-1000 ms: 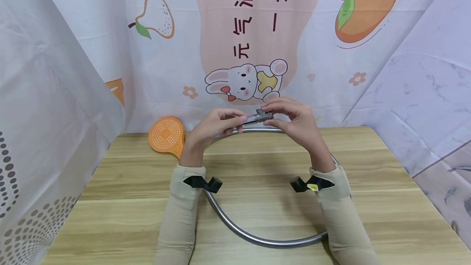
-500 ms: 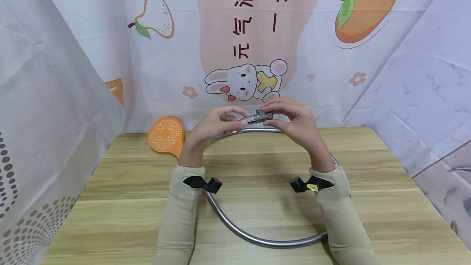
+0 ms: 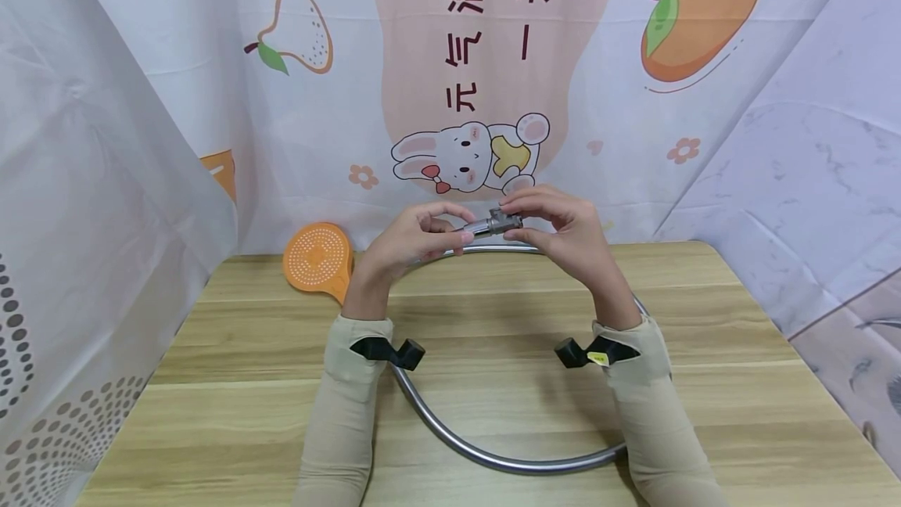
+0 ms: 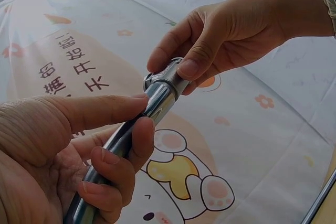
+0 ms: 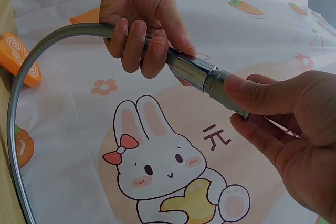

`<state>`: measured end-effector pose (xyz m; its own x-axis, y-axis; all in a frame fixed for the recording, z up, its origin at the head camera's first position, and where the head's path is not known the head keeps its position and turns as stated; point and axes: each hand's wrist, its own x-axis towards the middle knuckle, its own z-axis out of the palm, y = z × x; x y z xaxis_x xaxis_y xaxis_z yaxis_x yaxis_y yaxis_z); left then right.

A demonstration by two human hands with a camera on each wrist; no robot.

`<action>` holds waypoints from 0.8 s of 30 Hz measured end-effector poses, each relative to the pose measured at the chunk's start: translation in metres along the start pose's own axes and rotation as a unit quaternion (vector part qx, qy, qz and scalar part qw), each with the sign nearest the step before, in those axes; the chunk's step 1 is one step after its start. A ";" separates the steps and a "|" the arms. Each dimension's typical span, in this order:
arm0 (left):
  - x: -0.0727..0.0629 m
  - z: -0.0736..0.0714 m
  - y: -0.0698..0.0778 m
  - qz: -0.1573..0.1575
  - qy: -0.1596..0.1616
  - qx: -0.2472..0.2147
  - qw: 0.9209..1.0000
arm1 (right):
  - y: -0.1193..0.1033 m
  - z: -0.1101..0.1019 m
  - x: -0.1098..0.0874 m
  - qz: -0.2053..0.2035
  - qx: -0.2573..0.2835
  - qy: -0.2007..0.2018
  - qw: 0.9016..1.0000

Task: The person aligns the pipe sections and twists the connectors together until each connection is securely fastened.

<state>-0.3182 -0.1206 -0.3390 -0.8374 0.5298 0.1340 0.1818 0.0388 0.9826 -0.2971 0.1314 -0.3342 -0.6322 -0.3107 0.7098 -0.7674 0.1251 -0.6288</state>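
Above the far edge of the table, my left hand (image 3: 408, 242) grips the end of a silver metal shower hose (image 3: 521, 465), with the fingers curled under it and the thumb along its smooth chrome end sleeve (image 5: 193, 71). My right hand (image 3: 566, 231) pinches a small grey metal fitting (image 3: 504, 221) with a side stub between thumb and fingers. Sleeve and fitting meet end to end in one line, tilted up toward the right hand. The fitting's far end is partly hidden by the right fingers in the right wrist view (image 5: 223, 90).
An orange shower head (image 3: 318, 258) with a perforated face lies at the table's back left, its handle partly behind the left wrist. The hose loops across the wooden table (image 3: 493, 350) beneath both forearms. A printed curtain (image 3: 310, 139) hangs behind.
The left thumb and index finger have shifted slightly on the chrome sleeve, the index finger lifting a little. The right hand and the fitting stay in place.
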 end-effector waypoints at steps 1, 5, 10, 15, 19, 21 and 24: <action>0.000 0.000 0.000 -0.001 0.001 0.000 1.000 | 0.000 0.000 0.000 0.000 0.000 0.000 1.000; 0.000 0.000 0.000 -0.005 0.002 -0.001 1.000 | 0.000 0.000 0.000 0.000 0.002 -0.001 1.000; 0.000 0.000 0.001 -0.005 0.000 0.004 1.000 | 0.000 0.000 0.001 -0.003 0.002 0.000 1.000; 0.001 -0.001 0.000 -0.015 -0.001 0.023 1.000 | 0.001 0.000 0.000 -0.008 0.007 0.001 1.000; 0.002 0.000 -0.001 -0.023 -0.008 0.025 0.999 | 0.001 0.000 0.000 -0.008 0.008 0.001 1.000; 0.003 0.000 -0.002 -0.025 -0.011 0.026 0.999 | 0.001 0.000 0.000 -0.006 0.006 0.001 1.000; 0.003 0.000 -0.003 -0.024 -0.015 0.030 0.999 | 0.001 0.000 0.000 -0.006 0.003 -0.001 1.000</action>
<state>-0.3212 -0.1186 -0.3412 -0.8305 0.5508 0.0826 0.1740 0.1156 0.9779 -0.2980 0.1317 -0.3351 -0.6234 -0.3136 0.7163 -0.7739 0.1168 -0.6224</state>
